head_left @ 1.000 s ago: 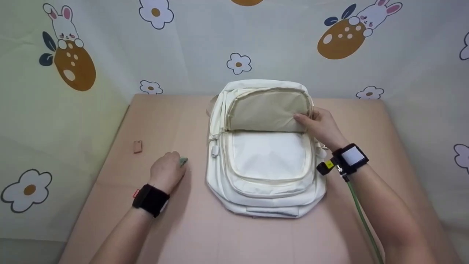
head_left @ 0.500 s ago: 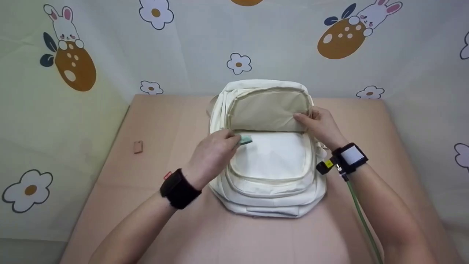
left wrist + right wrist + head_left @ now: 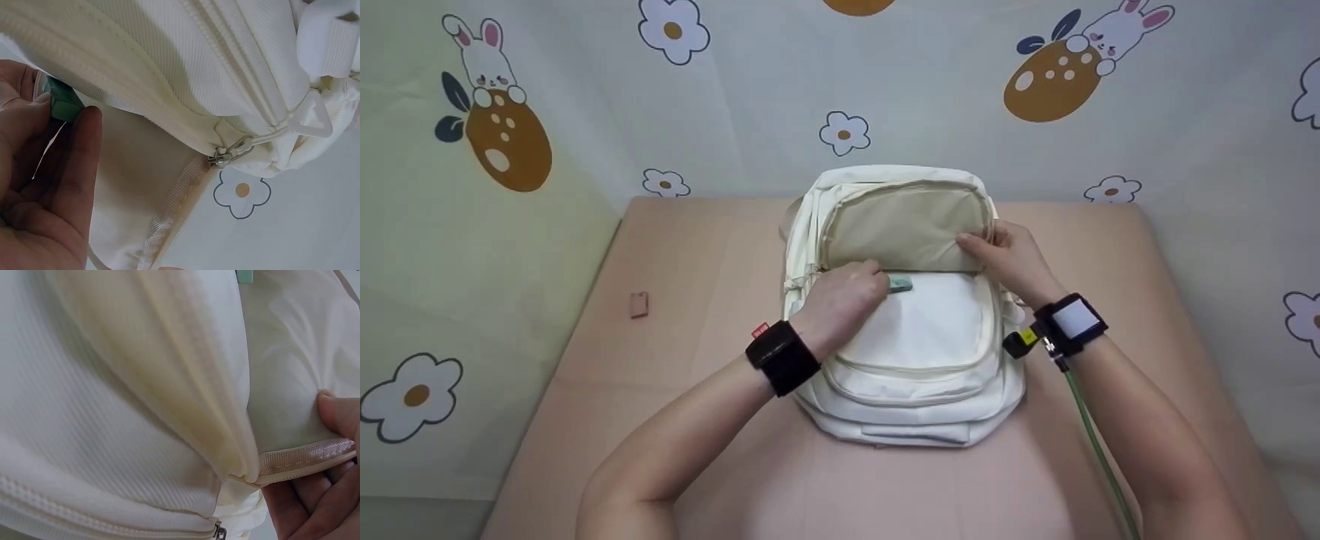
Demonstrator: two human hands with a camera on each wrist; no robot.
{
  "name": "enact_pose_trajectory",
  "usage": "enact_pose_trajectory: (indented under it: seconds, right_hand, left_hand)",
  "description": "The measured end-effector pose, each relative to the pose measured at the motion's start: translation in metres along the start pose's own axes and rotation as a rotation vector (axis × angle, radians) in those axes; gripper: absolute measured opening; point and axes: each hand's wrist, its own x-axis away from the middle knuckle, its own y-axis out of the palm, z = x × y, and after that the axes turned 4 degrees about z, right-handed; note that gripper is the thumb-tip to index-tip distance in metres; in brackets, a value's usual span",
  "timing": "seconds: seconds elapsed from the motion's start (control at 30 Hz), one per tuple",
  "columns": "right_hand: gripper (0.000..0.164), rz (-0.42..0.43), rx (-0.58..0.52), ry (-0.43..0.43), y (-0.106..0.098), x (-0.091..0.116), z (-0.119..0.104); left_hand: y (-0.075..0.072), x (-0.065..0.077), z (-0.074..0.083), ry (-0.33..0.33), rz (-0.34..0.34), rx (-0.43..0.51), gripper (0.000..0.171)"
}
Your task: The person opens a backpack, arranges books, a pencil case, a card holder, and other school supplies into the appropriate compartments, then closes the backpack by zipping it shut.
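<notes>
A white backpack [image 3: 922,420] lies on the table with its front pocket unzipped and the pocket's beige-lined flap [image 3: 900,225] folded up. My left hand [image 3: 844,300] is over the pocket opening, pinching a small green block [image 3: 900,284] between thumb and fingers. In the left wrist view the green block [image 3: 64,101] is dark green, partly covered by the fingers, and close to the pocket's edge. My right hand [image 3: 1016,259] grips the flap's right edge, thumb on the lining and fingers behind, as the right wrist view confirms. How deep the block sits is unclear.
A small pink rectangular piece [image 3: 639,304] lies on the pink table [image 3: 697,232] left of the backpack. A patterned cloth [image 3: 750,90] hangs behind and at both sides. From my right wristband [image 3: 1071,322] runs a green cable [image 3: 1091,435].
My left hand has carried the green block from the table at left, rightward and up to the pocket opening. My right hand has stayed on the flap.
</notes>
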Motion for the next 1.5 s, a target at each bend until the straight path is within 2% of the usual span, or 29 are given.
enact_pose_trajectory:
  seconds: [0.27,0.4,0.5,0.57,0.63,0.7,0.77,0.9,1.0,1.13,1.3,1.5]
  right_hand:
    - [0.053,-0.023,-0.029,0.005,-0.001,-0.001,0.000]
    - [0.053,-0.018,-0.025,0.002,0.000,0.000,0.000]
    - [0.052,-0.010,-0.013,-0.005,0.001,0.000,0.000]
    - [0.052,-0.006,-0.004,-0.009,0.002,0.000,0.001]
    - [0.051,-0.004,0.001,-0.013,0.002,-0.001,0.001]
    - [0.051,-0.002,0.003,-0.013,0.002,-0.001,0.001]
    - [0.051,0.000,0.008,-0.010,0.002,-0.001,0.001]
    - [0.052,0.001,0.012,-0.002,0.001,-0.001,0.001]
    - [0.052,0.001,0.015,0.000,0.001,0.000,0.001]
    - [0.050,0.003,0.008,0.010,0.001,0.001,0.001]
    - [0.050,-0.005,-0.006,0.009,0.003,0.002,0.001]
    - [0.053,0.001,0.003,0.000,0.001,-0.001,0.002]
  left_hand:
    - [0.006,0.005,0.001,0.039,0.038,-0.128,0.011]
    - [0.005,0.010,0.002,0.033,0.064,-0.117,0.007]
    - [0.001,0.019,0.000,0.062,0.126,-0.100,0.013]
    - [-0.005,0.027,-0.005,0.093,0.192,-0.093,0.017]
    - [-0.013,0.036,-0.014,0.101,0.259,-0.090,0.018]
    - [-0.024,0.045,-0.028,0.076,0.307,-0.086,0.016]
    - [-0.035,0.053,-0.047,0.007,0.329,-0.089,0.014]
    - [-0.053,0.071,-0.089,-0.193,0.308,-0.118,0.013]
    - [-0.059,0.085,-0.120,-0.332,0.275,-0.131,0.014]
    - [-0.058,0.104,-0.156,-0.488,0.208,-0.141,0.018]
    - [-0.058,0.130,-0.186,-0.696,0.084,-0.159,0.021]
    - [-0.056,0.157,-0.211,-0.879,-0.089,-0.156,0.038]
